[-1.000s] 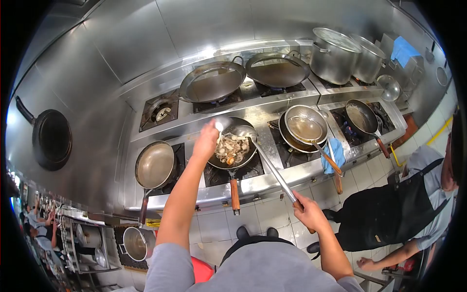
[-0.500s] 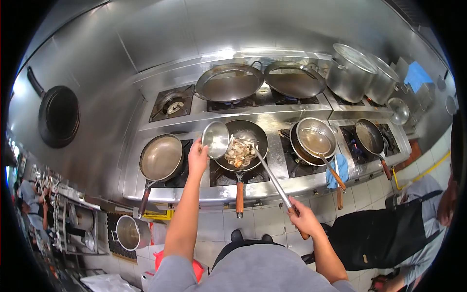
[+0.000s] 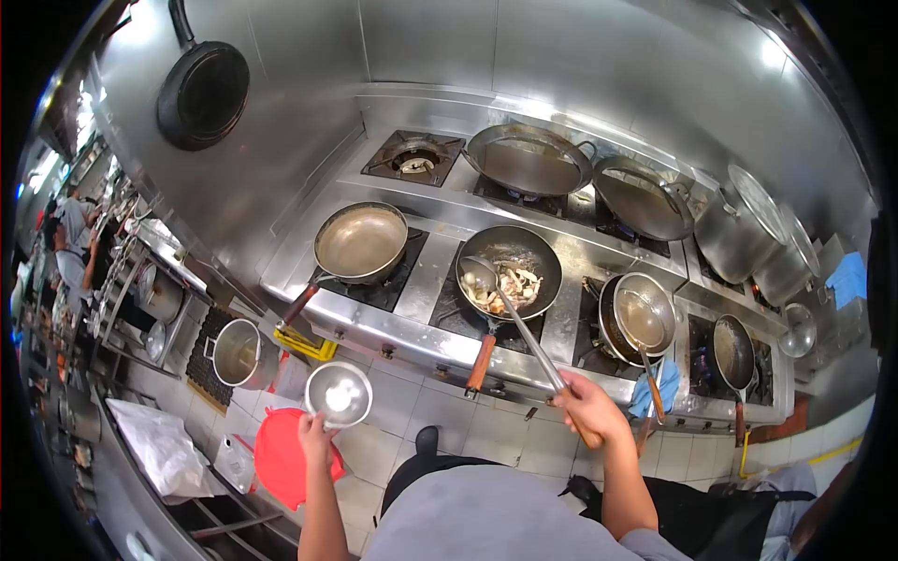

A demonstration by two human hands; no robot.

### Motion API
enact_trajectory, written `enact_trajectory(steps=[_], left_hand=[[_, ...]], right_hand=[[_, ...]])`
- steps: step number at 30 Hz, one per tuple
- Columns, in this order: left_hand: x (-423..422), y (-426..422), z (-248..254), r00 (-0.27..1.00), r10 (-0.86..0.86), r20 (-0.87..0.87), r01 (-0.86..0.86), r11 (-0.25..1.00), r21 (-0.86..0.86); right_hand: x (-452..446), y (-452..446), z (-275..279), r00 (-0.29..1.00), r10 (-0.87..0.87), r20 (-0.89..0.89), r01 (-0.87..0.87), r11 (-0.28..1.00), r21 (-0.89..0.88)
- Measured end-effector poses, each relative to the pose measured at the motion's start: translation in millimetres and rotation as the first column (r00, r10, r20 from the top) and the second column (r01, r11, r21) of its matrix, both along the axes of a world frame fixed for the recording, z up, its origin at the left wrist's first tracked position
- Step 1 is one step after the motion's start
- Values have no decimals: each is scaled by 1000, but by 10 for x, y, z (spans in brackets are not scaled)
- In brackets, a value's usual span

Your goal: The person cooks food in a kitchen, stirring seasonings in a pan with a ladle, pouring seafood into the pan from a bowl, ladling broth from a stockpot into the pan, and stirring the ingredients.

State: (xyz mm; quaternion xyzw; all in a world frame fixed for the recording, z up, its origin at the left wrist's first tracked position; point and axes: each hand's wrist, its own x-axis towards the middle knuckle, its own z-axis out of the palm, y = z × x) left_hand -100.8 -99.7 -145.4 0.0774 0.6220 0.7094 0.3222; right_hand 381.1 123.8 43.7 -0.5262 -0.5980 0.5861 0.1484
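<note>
Showing just left of the left hand (image 3: 318, 436) is a red object (image 3: 279, 460); that hand pinches the rim of a metal bowl (image 3: 350, 406) just ahead of it. Farther ahead and to its right, a frying pan (image 3: 516, 245) holds sliced food (image 3: 520, 286), a ladle (image 3: 532, 341) dipped in. The right hand (image 3: 589, 409) curls around the ladle's handle, left of a blue cloth (image 3: 668, 379).

Black frying pan (image 3: 204, 95) hanging on a steel wall (image 3: 426, 47), tall metal pots (image 3: 733, 239) side by side, white plastic bag (image 3: 161, 443)
</note>
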Motion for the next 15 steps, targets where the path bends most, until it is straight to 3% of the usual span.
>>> enact_trajectory(steps=[2, 5, 7, 9, 11, 13, 14, 15], left_hand=[[110, -520, -204, 999, 42, 11, -42, 999, 15], [362, -1125, -386, 984, 168, 51, -167, 986, -18], [571, -1422, -419, 959, 264, 103, -259, 964, -59], [725, -1697, -443, 940, 326, 105, -317, 944, -95], [818, -1931, -420, 930, 358, 79, -347, 929, -130], [912, -2096, -269, 904, 419, 81, -408, 904, -128], [949, -2156, -201, 879, 471, 81, -459, 879, -128], [958, -2255, -196, 867, 491, 85, -478, 868, -130]], right_hand=[[320, -132, 14, 968, -75, -238, 16, 971, -240], [532, 12, -137, 957, -130, -258, 41, 945, -325], [444, 115, -255, 965, -95, -246, 24, 960, -279], [256, 129, -346, 996, -84, 6, 83, 994, 70], [182, 159, -476, 991, -128, 30, 124, 987, 103], [241, 378, -980, 966, -179, 189, 39, 819, 573], [312, 504, -1295, 954, -180, 239, -108, 537, 836], [257, 447, -1228, 957, -159, 244, -124, 535, 836]])
